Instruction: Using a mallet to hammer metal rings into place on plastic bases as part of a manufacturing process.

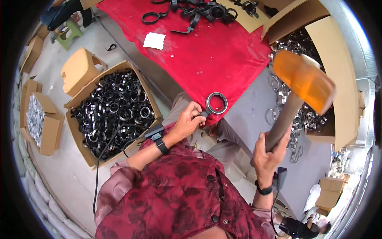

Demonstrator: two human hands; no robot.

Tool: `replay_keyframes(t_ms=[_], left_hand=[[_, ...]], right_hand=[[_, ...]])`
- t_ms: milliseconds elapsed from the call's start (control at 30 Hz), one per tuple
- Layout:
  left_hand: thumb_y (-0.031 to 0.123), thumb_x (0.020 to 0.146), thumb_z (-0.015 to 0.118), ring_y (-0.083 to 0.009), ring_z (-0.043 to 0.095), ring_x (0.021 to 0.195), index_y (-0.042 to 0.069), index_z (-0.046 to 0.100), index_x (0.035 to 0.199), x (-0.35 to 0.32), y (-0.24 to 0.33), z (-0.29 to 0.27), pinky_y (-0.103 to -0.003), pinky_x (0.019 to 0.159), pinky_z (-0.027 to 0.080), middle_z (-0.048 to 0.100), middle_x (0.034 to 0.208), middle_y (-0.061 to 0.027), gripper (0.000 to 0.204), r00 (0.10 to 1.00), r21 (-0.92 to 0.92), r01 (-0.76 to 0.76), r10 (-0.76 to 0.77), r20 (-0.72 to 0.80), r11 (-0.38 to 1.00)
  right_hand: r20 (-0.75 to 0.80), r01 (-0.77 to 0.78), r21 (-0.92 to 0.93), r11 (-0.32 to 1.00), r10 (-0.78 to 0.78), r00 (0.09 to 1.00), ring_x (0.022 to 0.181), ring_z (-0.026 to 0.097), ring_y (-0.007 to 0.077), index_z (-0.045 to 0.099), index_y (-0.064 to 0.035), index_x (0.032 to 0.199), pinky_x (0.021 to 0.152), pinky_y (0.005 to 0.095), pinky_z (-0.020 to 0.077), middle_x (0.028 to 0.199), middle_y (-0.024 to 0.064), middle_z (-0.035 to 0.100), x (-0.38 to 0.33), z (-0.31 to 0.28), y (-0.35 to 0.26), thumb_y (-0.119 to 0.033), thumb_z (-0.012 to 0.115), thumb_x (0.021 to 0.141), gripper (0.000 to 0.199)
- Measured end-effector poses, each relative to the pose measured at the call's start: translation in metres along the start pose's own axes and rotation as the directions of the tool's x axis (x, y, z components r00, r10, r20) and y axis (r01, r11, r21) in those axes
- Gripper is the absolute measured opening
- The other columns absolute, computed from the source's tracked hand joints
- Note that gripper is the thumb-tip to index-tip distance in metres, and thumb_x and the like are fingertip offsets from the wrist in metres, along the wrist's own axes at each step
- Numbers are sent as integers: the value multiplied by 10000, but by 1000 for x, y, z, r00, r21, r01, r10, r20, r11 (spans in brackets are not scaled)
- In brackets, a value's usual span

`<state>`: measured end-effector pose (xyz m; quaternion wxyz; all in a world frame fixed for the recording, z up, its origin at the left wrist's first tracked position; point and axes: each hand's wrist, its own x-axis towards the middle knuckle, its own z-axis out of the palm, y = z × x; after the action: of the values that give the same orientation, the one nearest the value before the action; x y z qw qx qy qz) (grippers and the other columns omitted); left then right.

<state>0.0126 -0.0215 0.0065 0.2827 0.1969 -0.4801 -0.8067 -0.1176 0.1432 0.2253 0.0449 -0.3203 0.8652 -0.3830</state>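
Between thumb and fingers, my left hand (pixel 188 119) pinches the short black stem of a ring clamp (pixel 208 104). Its round part, black with a shiny metal inner ring, rests at the near corner of a red cloth (pixel 207 59). My right hand (pixel 271 156) is wrapped round the handle of a mallet (pixel 304 81), raised over the grey table to the right. The mallet's head is translucent orange and slightly blurred; its handle is brownish grey.
An open cardboard box (pixel 155 115) full of black and metal ring clamps stands at left, near a tan stool (pixel 81 69). Black clamps (pixel 215 12) lie at the cloth's far end by a white paper (pixel 154 40). Metal rings (pixel 272 115) spill from a tipped carton (pixel 338 79) at right.
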Motion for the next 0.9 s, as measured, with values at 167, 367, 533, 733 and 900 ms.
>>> replay_keyframes(t_ms=[167,367,533,733,900], left_hand=[[6,950,606,-90,606,761,49,424,1094,0,3,2,-250,698,494,649,801,-54,236,1000,-6,17,-17,-4,1000],[2,957,606,-97,615,775,49,421,1092,-2,5,1,-256,725,499,645,806,-54,234,1000,29,13,-13,-1,1000],[-2,957,611,-100,631,789,43,421,1095,-2,10,7,-264,730,509,647,806,-58,239,999,17,16,-16,-37,1000],[-9,977,583,-118,629,817,52,404,1116,-4,4,0,-273,761,511,632,867,-57,234,1000,55,16,-16,8,998],[-5,982,578,-120,633,828,49,408,1132,-4,2,1,-275,766,512,632,874,-56,233,999,44,30,-31,16,999]], right_hand=[[505,179,-240,954,-35,862,1354,541,358,233,8,1598,1072,425,456,1546,291,437,2,14,44,18,635,873,829],[-87,-9,22,1000,11,996,1212,623,288,273,-13,1600,1000,372,493,1462,267,518,-13,-16,36,18,642,861,827],[205,134,-160,978,-100,974,760,628,184,238,-55,1623,715,333,539,1055,173,655,-44,11,76,4,660,867,868],[-121,-93,174,980,115,986,673,680,220,291,-53,1603,652,343,559,980,171,706,-51,2,55,31,672,859,840],[324,334,-124,934,-280,903,848,745,337,350,30,1556,778,343,563,1163,275,696,-70,23,90,6,690,851,783]])
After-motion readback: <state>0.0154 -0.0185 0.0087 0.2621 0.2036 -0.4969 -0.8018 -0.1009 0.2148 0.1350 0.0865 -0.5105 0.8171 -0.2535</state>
